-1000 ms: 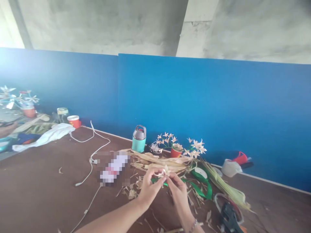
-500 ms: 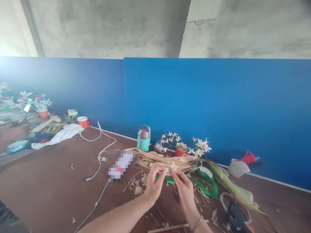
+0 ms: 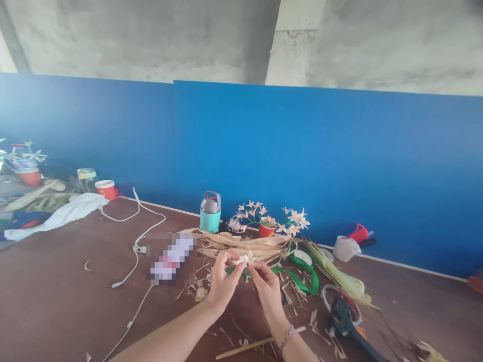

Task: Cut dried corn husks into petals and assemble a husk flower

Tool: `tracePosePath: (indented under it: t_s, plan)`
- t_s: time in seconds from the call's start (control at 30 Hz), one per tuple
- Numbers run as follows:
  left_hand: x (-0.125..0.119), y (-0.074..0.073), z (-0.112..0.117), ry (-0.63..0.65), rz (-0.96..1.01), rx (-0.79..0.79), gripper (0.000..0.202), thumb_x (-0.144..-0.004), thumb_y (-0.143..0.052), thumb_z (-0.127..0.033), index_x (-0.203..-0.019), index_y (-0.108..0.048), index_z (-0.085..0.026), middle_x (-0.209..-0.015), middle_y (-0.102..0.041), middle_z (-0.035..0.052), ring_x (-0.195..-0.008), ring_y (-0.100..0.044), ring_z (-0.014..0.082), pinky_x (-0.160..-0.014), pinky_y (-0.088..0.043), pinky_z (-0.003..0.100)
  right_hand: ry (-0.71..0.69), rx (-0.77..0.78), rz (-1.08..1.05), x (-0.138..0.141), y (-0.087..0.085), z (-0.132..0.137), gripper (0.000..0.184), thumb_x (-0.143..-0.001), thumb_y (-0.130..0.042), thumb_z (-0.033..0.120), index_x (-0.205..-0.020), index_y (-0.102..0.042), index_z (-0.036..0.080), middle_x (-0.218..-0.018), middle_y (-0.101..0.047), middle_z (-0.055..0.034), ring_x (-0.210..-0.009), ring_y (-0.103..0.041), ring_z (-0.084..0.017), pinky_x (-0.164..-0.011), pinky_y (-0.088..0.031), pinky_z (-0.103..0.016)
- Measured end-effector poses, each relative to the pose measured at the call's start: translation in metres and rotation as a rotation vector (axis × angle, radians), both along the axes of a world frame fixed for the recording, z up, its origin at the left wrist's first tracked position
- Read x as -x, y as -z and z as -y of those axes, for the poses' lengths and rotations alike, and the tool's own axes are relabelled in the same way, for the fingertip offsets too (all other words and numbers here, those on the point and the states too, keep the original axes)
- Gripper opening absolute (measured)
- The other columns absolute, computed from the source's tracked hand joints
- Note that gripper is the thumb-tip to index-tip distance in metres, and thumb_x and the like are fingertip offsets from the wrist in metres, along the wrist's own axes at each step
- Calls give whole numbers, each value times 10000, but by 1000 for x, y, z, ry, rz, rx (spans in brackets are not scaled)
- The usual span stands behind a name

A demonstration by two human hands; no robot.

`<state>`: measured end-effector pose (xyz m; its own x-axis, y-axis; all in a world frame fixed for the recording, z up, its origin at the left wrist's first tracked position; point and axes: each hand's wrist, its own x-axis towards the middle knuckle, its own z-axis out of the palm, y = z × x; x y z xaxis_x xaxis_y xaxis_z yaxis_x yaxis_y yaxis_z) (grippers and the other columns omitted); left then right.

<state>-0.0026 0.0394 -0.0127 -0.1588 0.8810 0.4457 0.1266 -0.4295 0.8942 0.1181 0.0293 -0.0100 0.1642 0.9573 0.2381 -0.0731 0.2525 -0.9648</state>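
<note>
A small cream flower (image 3: 249,258) with pointed petals is held between my two hands over the table. My left hand (image 3: 223,284) pinches at its left side, thumb and forefinger pressed together. From the right, my right hand (image 3: 267,289) has its thumb and fingertips closed on the flower's base. The fingers partly hide the lower part of it. Just behind the hands lie long dry husks (image 3: 245,242). A loop of green ribbon (image 3: 312,281) curls to the right of them.
Behind stand a turquoise flask (image 3: 210,220) and a red cup (image 3: 266,229) among flower sprays. A black tool (image 3: 347,322), perhaps a glue gun, lies at right near a pale green leaf bundle (image 3: 341,274). White cable (image 3: 130,271) runs at left; husk scraps litter the table (image 3: 56,301).
My hands have come closer together, and the left fingers now meet the flower that the right hand was holding up. The view has swung right, so everything sits further left.
</note>
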Motion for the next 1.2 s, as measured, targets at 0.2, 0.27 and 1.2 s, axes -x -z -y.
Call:
tracePosePath:
  t_s: [0.2, 0.27, 1.2]
  plan:
    - [2, -3, 4, 75, -32, -106, 82, -770, -610, -236, -836, -628, -191, -932, -628, 73, -950, -583, 225, -827, -483, 361, 5, -67, 11, 0, 2, 1, 166, -681, -696, 340, -677, -640, 183, -673, -604, -10, -628, -533, -160, -586, -444, -248]
    - [2, -4, 4, 102, -39, -143, 63, -774, -605, -232, -801, -643, -189, -933, -620, 78, -961, -576, 231, -839, -482, 373, -5, -100, 8, 1, 2, 1, 141, -678, -700, 316, -674, -641, 188, -692, -607, -10, -656, -552, -165, -621, -460, -256]
    - [1, -2, 3, 115, -37, -157, 40, -762, -590, -193, -779, -625, -199, -909, -620, 66, -931, -583, 224, -827, -484, 371, 45, -189, 242, 0, 3, 1, 150, -728, -633, 292, -625, -606, 185, -663, -583, -5, -630, -510, -156, -567, -391, -245]
